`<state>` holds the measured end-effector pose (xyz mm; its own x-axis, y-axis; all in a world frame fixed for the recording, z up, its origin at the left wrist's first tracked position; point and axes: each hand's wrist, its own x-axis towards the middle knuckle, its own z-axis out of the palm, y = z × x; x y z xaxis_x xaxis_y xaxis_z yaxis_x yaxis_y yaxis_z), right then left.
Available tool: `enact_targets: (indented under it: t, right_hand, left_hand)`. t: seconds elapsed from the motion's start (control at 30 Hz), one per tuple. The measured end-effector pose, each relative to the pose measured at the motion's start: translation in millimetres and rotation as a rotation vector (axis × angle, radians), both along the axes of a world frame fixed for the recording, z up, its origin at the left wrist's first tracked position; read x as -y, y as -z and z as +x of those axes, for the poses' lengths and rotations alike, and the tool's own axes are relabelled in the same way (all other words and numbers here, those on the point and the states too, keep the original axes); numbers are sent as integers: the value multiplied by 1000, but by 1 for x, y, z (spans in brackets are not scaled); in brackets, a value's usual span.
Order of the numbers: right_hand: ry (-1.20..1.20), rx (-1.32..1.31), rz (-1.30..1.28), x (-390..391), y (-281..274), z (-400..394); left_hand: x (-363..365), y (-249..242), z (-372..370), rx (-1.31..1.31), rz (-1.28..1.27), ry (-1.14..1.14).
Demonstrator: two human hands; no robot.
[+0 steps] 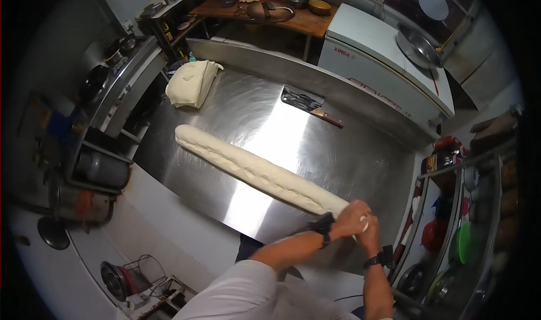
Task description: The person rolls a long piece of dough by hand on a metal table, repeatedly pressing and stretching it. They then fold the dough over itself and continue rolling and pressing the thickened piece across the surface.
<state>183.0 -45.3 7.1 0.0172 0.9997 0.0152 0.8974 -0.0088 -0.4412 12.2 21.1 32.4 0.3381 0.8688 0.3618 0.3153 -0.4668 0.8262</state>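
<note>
A long, thick roll of pale dough (253, 168) lies slantwise across the steel worktop (225, 94), with a pinched seam along its near side. At its right end, my left hand (350, 219) is closed on the dough. My right hand (368, 231) is closed on the same end, close against the left one, and a bit of pale dough shows between them. The fingers partly hide that tip. A larger block of dough (191, 84) sits at the worktop's far left corner.
A cleaver (302, 99) with a wooden handle lies flat near the worktop's raised back edge (253, 56). Behind stands a white chest freezer (360, 38) bearing a metal bowl (418, 46). Shelves with jars and a green lid (463, 244) flank the right side.
</note>
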Motion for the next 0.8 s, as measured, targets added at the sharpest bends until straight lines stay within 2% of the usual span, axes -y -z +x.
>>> enact_targets:
  t: [0.03, 0.07, 0.1, 0.13, 0.17, 0.2, 0.23, 0.3, 0.33, 0.37, 0.43, 0.47, 0.5, 0.57, 0.6, 0.67, 0.73, 0.8]
  right_hand:
    - [32, -51, -8, 4, -20, -9]
    - [42, -48, -17, 5, -37, -20]
    - [-38, 89, 48, 4, -52, -34]
    - [-116, 228, 107, 5, -65, -48]
    - [-103, 234, 103, 0, -74, -63]
    - [-166, 275, 66, -6, -82, -78]
    - [-231, 317, 24, -11, -87, -88]
    - [-198, 328, -70, -28, -75, -86]
    - [-172, 331, -158, -37, -71, -83]
    - [-175, 341, -162, -46, -71, -81]
    - [-151, 325, -306, -65, -73, -77]
    - [-148, 336, -308, -77, -71, -75]
    - [-153, 286, -308, -82, -65, -72]
    - [-157, 246, -321, -69, -67, -68]
    - [-170, 219, -227, -60, -70, -68]
    - [-170, 195, -142, -32, -87, -66]
    - [-156, 352, 14, 3, -133, -69]
    - [-127, 382, -29, 24, -145, -61]
  left_hand:
    - [3, -4, -32, 208, 13, 13]
    - [4, -2, -78, 191, 40, 5]
    - [-2, -7, -132, 151, 167, -58]
    - [-11, -7, -195, -23, 200, -75]
    - [-19, 10, -265, -197, 57, -17]
    - [-28, 17, -329, -372, 89, -100]
    - [-35, -20, -380, -519, 136, -170]
    - [-60, -49, -458, -817, 75, -175]
    - [-72, -58, -479, -923, 45, -168]
    - [-86, -61, -491, -914, 39, -169]
    - [-115, -62, -509, -1190, -69, -14]
    - [-126, -59, -512, -1182, 114, -15]
    - [-139, -56, -514, -1168, 105, -6]
    - [-152, -51, -518, -1113, -185, 103]
    - [-145, -42, -525, -1005, 67, 38]
    - [-123, -60, -538, -912, 92, 24]
    - [-105, -87, -551, -815, 100, -20]
    - [-91, -97, -559, -822, 70, 11]
